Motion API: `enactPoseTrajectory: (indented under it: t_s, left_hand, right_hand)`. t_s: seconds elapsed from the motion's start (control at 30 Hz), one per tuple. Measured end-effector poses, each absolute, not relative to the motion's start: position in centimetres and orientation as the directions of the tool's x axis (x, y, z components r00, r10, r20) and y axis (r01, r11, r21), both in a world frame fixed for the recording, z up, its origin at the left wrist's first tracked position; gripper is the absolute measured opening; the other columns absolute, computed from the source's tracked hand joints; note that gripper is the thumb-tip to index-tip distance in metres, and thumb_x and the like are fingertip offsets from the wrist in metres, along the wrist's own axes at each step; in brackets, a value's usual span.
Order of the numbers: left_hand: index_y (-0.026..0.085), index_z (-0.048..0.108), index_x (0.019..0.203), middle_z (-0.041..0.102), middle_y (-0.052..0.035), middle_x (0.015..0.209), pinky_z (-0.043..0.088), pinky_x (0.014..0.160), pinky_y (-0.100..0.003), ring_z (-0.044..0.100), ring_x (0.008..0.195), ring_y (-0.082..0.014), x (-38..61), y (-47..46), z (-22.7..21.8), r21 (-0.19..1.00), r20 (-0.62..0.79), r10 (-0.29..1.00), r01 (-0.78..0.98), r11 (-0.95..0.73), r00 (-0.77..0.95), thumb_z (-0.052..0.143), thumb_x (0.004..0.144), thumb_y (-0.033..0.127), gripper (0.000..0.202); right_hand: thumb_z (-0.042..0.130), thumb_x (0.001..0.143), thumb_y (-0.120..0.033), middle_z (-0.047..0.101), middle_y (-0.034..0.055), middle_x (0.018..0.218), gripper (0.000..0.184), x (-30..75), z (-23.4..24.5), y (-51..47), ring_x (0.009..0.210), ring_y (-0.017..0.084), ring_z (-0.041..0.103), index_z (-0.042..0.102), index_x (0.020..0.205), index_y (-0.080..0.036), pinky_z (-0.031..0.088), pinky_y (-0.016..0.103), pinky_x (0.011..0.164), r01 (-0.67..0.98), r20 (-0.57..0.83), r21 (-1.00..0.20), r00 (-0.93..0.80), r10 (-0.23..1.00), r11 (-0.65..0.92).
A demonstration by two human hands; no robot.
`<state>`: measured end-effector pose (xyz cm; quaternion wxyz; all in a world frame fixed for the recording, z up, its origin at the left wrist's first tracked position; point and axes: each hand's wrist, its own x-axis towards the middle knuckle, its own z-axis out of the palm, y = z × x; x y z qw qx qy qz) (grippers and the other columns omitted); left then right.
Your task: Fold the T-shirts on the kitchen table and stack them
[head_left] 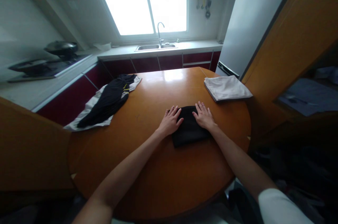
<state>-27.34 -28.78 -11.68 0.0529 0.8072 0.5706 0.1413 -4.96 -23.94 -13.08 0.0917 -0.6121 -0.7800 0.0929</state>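
A small folded black garment [188, 129] lies on the round wooden table [158, 167]. My left hand [170, 121] rests flat on the garment's left edge, fingers stretched out. My right hand [204, 115] lies flat on its upper right part, fingers spread. Neither hand grips anything.
A black and white garment [108, 100] lies unfolded at the table's left edge, hanging partly over it. A folded white cloth [226, 88] sits at the far right of the table. Behind are a counter with a sink [155, 46], a stove with a pan [62, 49] and a fridge [245, 23].
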Motion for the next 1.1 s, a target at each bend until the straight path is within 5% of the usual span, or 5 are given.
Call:
enactPoseTrajectory:
  t_s: [0.27,0.43,0.63,0.93,1.1]
  left_hand:
    - [0.021,0.04,0.156,0.027,-0.0142,0.167,0.017,0.124,-0.058,0.016,0.156,-0.0335,-28.0,-29.5,-11.7,0.329,0.13,0.951,0.893,-0.308,0.28,0.045,0.102,0.052,0.063]
    - [0.028,0.053,0.146,0.054,-0.0112,0.139,0.041,0.113,-0.047,0.049,0.129,-0.0288,-28.6,-36.0,-9.6,0.312,0.272,0.778,0.713,-0.628,0.566,0.06,0.096,0.049,0.054]
    - [0.019,0.056,0.139,0.06,-0.0102,0.111,0.051,0.098,-0.039,0.055,0.102,-0.0249,-28.6,-39.5,-9.4,0.207,0.217,0.726,0.696,-0.687,0.653,0.051,0.094,0.015,0.046]
    - [0.024,0.049,0.14,0.053,-0.0094,0.12,0.051,0.099,-0.035,0.057,0.109,-0.0235,-25.8,-41.0,-10.7,0.379,0.154,0.918,0.836,-0.396,0.366,0.043,0.073,-0.008,0.074]
    - [0.023,0.049,0.139,0.056,-0.0099,0.122,0.053,0.1,-0.036,0.062,0.11,-0.0251,-26.1,-40.6,-9.7,0.466,0.111,0.927,0.805,-0.368,0.359,0.059,0.081,0.011,0.06]
  right_hand:
    - [0.025,0.106,-0.05,0.011,0.0068,0.172,0.066,-4.8,-13.2,-24.0,0.158,0.023,0.007,0.02,0.164,-0.02,0.014,0.053,0.125,0.94,0.023,-0.249,-0.234,0.972,0.233]
    - [0.024,0.106,-0.049,0.011,0.0072,0.172,0.065,-4.8,-13.0,-24.1,0.158,0.023,0.008,0.021,0.164,-0.019,0.014,0.052,0.125,0.94,0.017,-0.248,-0.238,0.971,0.235]
    - [0.026,0.106,-0.048,0.013,0.008,0.171,0.064,-4.7,-13.2,-24.2,0.157,0.023,0.01,0.025,0.163,-0.018,0.014,0.053,0.125,0.931,0.037,-0.279,-0.236,0.971,0.237]
    - [0.028,0.106,-0.049,0.014,0.0091,0.171,0.065,-4.8,-13.4,-24.0,0.157,0.024,0.011,0.025,0.162,-0.017,0.015,0.053,0.125,0.932,0.048,-0.269,-0.238,0.97,0.242]
    - [0.029,0.106,-0.048,0.015,0.0088,0.171,0.064,-4.8,-13.4,-24.0,0.157,0.023,0.012,0.026,0.162,-0.018,0.015,0.053,0.124,0.932,0.051,-0.267,-0.239,0.97,0.244]
